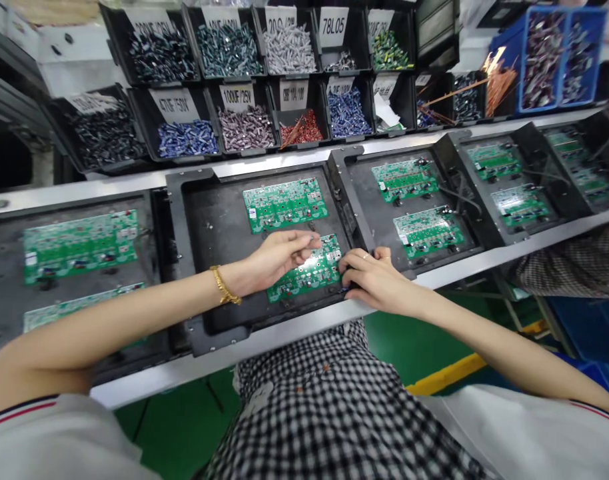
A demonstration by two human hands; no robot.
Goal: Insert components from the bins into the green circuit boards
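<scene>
My left hand (pixel 284 257), with a gold bracelet (pixel 224 285) at its wrist, is over the nearer green circuit board (pixel 309 273). Thumb and fingertips are pinched together; whatever is between them is too small to make out. At that board's right edge, my right hand (pixel 372 275) has its fingers curled down by the tray's side wall. A bit of dark blue shows under those fingertips, but its kind is hidden. Behind my left hand a second green circuit board (pixel 284 203) lies flat in the same black tray (pixel 209 227).
Black bins of loose components, among them blue capacitors (pixel 187 139) and red parts (pixel 302 128), line the back. More trays with boards (pixel 79 247) stand left and right along the metal rail (pixel 284 323). Blue bins (pixel 544 60) are at the far right. A person's checked sleeve (pixel 569 263) shows at right.
</scene>
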